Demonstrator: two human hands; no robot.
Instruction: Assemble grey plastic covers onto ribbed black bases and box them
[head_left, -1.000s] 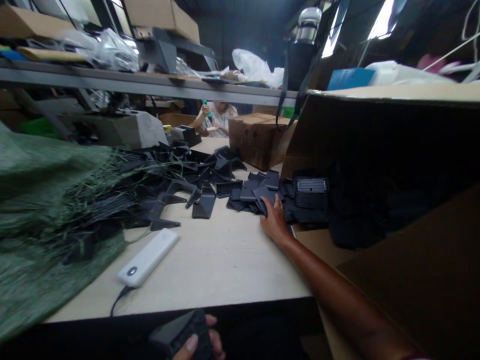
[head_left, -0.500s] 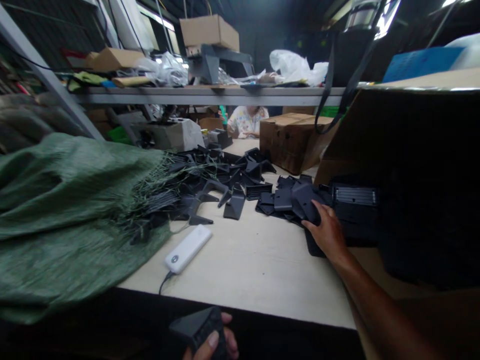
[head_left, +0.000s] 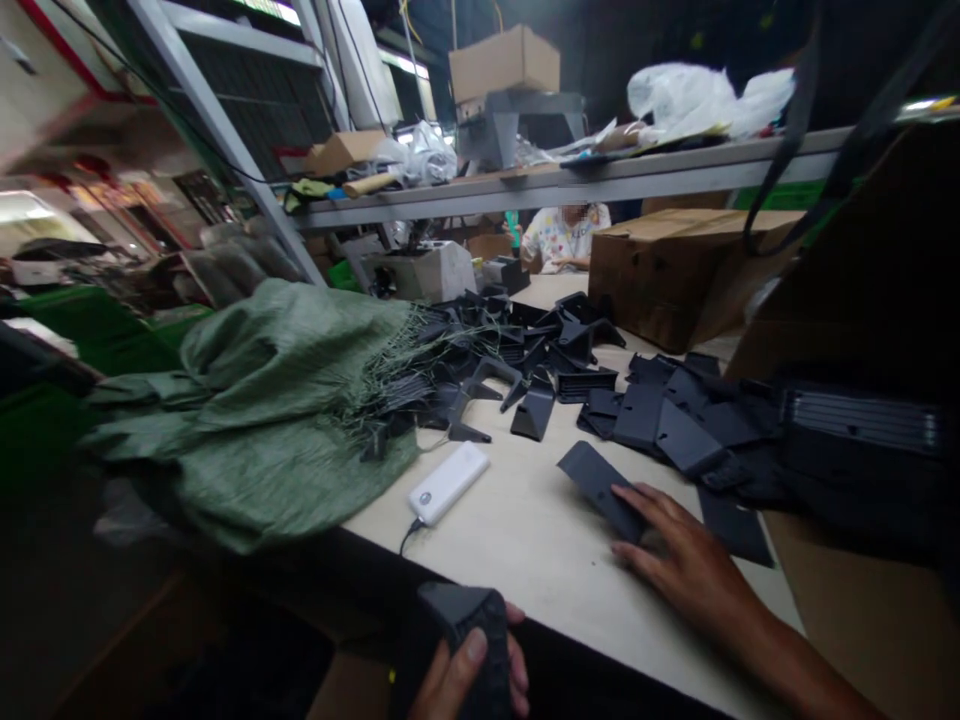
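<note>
My left hand is wrapped round a black plastic part below the table's front edge. Over the table, my right hand grips a flat black plate between thumb and fingers, its far end tilted up to the left. A pile of black plates lies beyond my right hand. Further left are several black brackets, heaped by the frayed edge of a green woven sack. A white power bank with a black cable lies between the sack and my right hand.
A cardboard box stands at the back right, and a large open carton at the right edge. A shelf crosses above the table. Behind it sits a person in a patterned shirt. Another carton is at the bottom left.
My right hand has come away from the pile toward me with a black plate in its grip. The view has turned left. My left hand still holds its part.
</note>
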